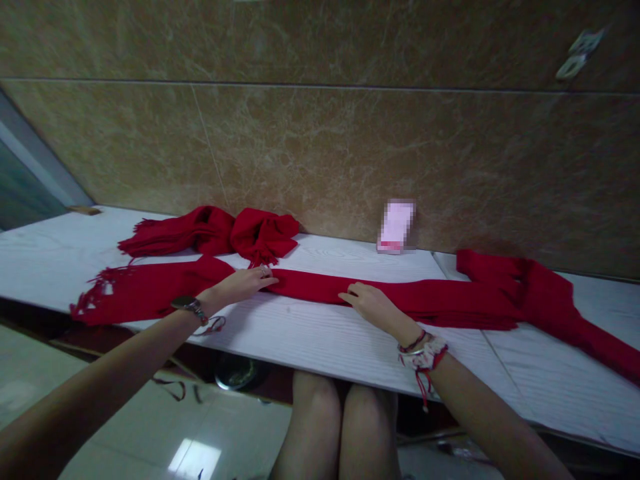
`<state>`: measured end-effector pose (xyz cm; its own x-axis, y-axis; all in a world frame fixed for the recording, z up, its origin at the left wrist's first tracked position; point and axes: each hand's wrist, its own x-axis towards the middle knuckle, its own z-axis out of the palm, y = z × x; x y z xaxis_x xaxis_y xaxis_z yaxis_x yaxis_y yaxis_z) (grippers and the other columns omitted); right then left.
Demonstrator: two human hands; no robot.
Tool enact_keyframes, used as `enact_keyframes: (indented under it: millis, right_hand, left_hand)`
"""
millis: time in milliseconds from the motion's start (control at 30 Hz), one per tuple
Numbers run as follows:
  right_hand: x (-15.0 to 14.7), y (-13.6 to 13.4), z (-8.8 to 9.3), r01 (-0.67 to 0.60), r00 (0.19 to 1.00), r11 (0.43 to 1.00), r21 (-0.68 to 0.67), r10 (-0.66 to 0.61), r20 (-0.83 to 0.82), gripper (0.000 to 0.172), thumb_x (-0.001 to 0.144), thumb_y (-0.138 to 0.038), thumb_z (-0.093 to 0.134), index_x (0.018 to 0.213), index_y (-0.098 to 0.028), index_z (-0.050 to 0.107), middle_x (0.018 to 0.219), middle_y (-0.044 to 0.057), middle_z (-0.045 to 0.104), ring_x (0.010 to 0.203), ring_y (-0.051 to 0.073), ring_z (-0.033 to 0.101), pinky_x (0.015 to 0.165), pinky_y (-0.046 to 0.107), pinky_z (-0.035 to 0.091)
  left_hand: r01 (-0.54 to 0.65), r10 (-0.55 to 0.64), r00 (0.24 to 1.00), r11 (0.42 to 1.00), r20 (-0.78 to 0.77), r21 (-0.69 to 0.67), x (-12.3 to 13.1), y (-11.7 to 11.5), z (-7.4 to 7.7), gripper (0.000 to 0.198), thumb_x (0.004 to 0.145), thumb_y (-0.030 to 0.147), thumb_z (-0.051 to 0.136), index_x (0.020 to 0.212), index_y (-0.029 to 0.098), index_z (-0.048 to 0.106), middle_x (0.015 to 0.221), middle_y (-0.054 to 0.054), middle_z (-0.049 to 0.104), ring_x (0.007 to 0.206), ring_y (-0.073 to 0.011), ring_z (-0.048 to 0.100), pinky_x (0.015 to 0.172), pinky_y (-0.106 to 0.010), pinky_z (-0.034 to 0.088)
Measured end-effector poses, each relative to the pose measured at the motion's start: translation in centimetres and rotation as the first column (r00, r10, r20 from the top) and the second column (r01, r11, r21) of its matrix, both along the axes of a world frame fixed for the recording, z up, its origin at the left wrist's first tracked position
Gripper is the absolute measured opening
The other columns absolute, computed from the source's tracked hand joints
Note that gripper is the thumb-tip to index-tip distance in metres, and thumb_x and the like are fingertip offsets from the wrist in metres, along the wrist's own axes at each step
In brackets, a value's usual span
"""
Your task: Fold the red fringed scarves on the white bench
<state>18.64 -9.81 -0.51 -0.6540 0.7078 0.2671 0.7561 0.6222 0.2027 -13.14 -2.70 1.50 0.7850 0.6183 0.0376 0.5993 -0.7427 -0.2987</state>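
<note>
A long red scarf (314,285) lies across the white board, drawn into a narrow folded strip between my hands. At its left end it fans out wider into a fringe. My left hand (245,283), wearing a ring, is closed on the strip where it narrows. Farther right, my right hand (373,305) grips the same strip with bent fingers, thumb toward its near edge. Beyond my left hand lies a second red scarf (200,230), bunched up and fringed. More red fabric (547,287) is heaped at the right and trails off the view's edge.
A phone-like pink object (397,227), blurred, leans on the brown marbled wall (310,147). The white board (300,337) ends in a front edge above my knees (320,420). Below it are a shelf and a round dish (236,373). A small brown block (84,210) sits at the far left.
</note>
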Motion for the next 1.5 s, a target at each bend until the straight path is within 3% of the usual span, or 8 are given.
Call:
enact_keyframes:
  millis: [267,367,500,633,800,967,1167,1500]
  right_hand:
    - [0.2,0.5,-0.2,0.105,0.985,0.992,-0.071,-0.114,-0.132,0.033,0.08,-0.003,0.044,0.106,-0.016,0.059,0.094,0.01,0.06,0.087,0.018,0.057,0.072,0.027,0.047]
    - [0.2,0.7,-0.4,0.091,0.988,0.994,-0.055,-0.098,-0.123,0.03,0.08,-0.004,0.044,0.103,-0.015,0.06,0.093,0.009,0.06,0.086,0.017,0.057,0.073,0.027,0.047]
    - [0.1,0.6,-0.4,0.083,0.993,0.996,-0.021,-0.085,-0.087,0.028,0.081,-0.005,0.044,0.102,-0.014,0.06,0.088,0.009,0.06,0.082,0.018,0.057,0.068,0.027,0.047]
    - [0.1,0.4,-0.2,0.042,0.997,0.999,0.035,-0.039,-0.067,0.031,0.083,-0.004,0.041,0.107,-0.015,0.057,0.086,0.009,0.06,0.079,0.018,0.057,0.066,0.027,0.046]
    - [0.2,0.4,-0.1,-0.029,0.995,0.987,0.156,0.044,-0.09,0.031,0.083,-0.003,0.039,0.107,-0.014,0.056,0.085,0.008,0.061,0.076,0.016,0.056,0.066,0.027,0.045]
    - [0.2,0.7,0.0,-0.064,0.992,0.965,0.254,0.09,-0.093,0.022,0.084,-0.006,0.041,0.079,-0.015,0.06,0.071,0.006,0.059,0.066,0.016,0.052,0.06,0.027,0.041]
    - [0.1,0.6,-0.2,-0.028,0.964,0.896,0.443,0.142,-0.226,0.026,0.085,-0.006,0.037,0.078,-0.015,0.06,0.072,0.006,0.057,0.069,0.016,0.048,0.066,0.029,0.039]
    - [0.0,1.4,-1.3,-0.014,0.995,0.976,0.217,0.036,-0.095,0.018,0.083,-0.008,0.046,0.08,-0.014,0.063,0.076,0.005,0.056,0.075,0.017,0.051,0.067,0.027,0.045]
  left_hand:
    - [-0.031,0.03,0.999,0.996,0.016,0.081,-0.8,2.1,4.3,0.043,0.075,-0.001,0.042,0.111,0.018,0.056,0.107,-0.008,0.059,0.099,-0.016,0.055,0.084,-0.025,0.044]
    - [-0.02,0.023,0.999,0.993,-0.032,0.116,-1.0,3.3,5.0,0.039,0.073,0.0,0.045,0.105,0.017,0.058,0.105,-0.007,0.059,0.1,-0.0171,0.053,0.086,-0.026,0.044]
    - [0.023,-0.018,0.996,0.998,-0.089,0.062,-1.4,3.7,3.1,0.042,0.074,-0.003,0.041,0.107,0.018,0.059,0.108,-0.009,0.059,0.098,-0.0168,0.055,0.08,-0.024,0.046]
    - [-0.062,0.062,0.997,0.998,-0.038,0.013,-2.6,3.6,1.6,0.052,0.072,-0.006,0.037,0.112,0.019,0.056,0.115,-0.009,0.057,0.1,-0.018,0.055,0.075,-0.024,0.048]
    - [-0.001,-0.004,0.995,0.999,-0.104,-0.043,-2.1,3.5,2.7,0.045,0.073,0.002,0.047,0.114,0.018,0.055,0.111,-0.008,0.059,0.098,-0.0177,0.056,0.083,-0.025,0.044]
    - [0.176,-0.166,0.974,0.983,-0.152,0.055,1.0,3.2,2.9,0.031,0.079,0.005,0.047,0.104,0.019,0.058,0.097,-0.007,0.061,0.086,-0.016,0.058,0.071,-0.022,0.045]
    - [0.081,-0.07,0.997,0.944,-0.045,0.319,1.6,3.3,4.1,0.027,0.084,0.005,0.038,0.1,0.015,0.057,0.089,-0.008,0.056,0.082,-0.0162,0.055,0.06,-0.021,0.046]
    - [0.153,-0.131,0.984,0.967,-0.118,0.204,1.2,4.5,-0.4,0.033,0.081,0.001,0.038,0.105,0.016,0.056,0.098,-0.01,0.058,0.089,-0.0175,0.053,0.06,-0.023,0.046]
